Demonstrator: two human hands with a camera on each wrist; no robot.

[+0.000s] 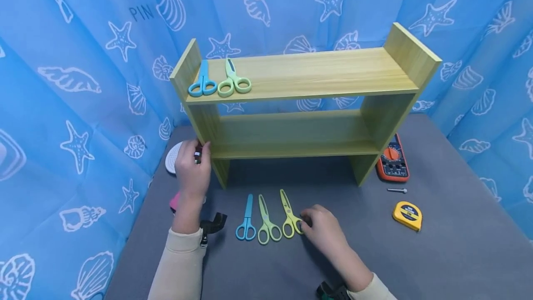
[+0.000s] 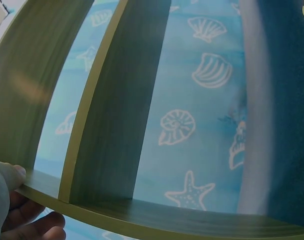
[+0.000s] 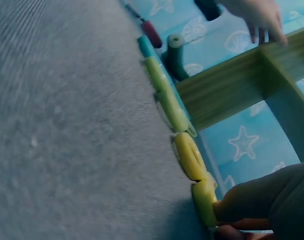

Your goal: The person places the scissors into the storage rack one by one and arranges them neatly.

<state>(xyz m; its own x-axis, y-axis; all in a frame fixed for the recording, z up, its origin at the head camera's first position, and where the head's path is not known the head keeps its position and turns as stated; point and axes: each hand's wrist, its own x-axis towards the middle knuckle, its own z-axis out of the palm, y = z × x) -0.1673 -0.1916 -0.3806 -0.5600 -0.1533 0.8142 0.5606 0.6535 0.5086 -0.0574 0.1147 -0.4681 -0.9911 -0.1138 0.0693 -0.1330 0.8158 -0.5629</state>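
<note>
My left hand (image 1: 194, 170) grips the front edge of the left side panel of a two-tier wooden shelf (image 1: 300, 134). In the left wrist view its thumb (image 2: 14, 175) lies against the panel's inner side, fingers curled outside. My right hand (image 1: 326, 230) pinches the right handle loop of yellow scissors (image 1: 288, 216), which lie on the table. Left of these lie green scissors (image 1: 265, 221) and blue scissors (image 1: 247, 219), handles toward me. Another blue pair (image 1: 203, 80) and another green pair (image 1: 231, 78) rest on the shelf's top board at its left end.
Right of the shelf are an orange-edged multimeter (image 1: 392, 163), a bolt (image 1: 397, 190) and a yellow tape measure (image 1: 407, 215). A white round object (image 1: 170, 159) and a pink object (image 1: 174, 202) lie partly hidden behind my left arm. A blue curtain (image 1: 291, 3) hangs behind.
</note>
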